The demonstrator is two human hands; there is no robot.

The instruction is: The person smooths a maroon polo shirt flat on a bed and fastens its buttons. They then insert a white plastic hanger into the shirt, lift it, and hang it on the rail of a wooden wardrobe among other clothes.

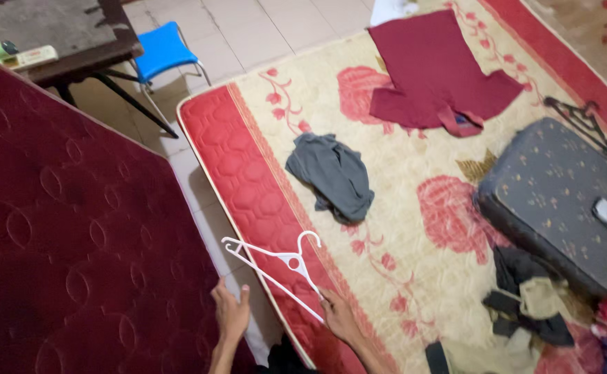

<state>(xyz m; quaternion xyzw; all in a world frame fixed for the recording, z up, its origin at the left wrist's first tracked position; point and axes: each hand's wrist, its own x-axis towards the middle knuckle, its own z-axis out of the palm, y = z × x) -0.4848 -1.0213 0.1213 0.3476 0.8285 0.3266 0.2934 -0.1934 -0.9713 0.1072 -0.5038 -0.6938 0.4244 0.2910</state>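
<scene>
Left hand (230,313), right hand (338,317): bare, forearms unsleeved, no rings or watch.

grey shirt (332,175) ahead, bare mattress (400,208) around

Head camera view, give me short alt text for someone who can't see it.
A person's right hand holds a white plastic hanger over the red edge of a floral mattress, while the left hand rests open beside it. On the mattress lie a crumpled grey garment and a spread maroon shirt.

White hanger (275,266) in right hand (338,320) — mattress (248,173)
</scene>
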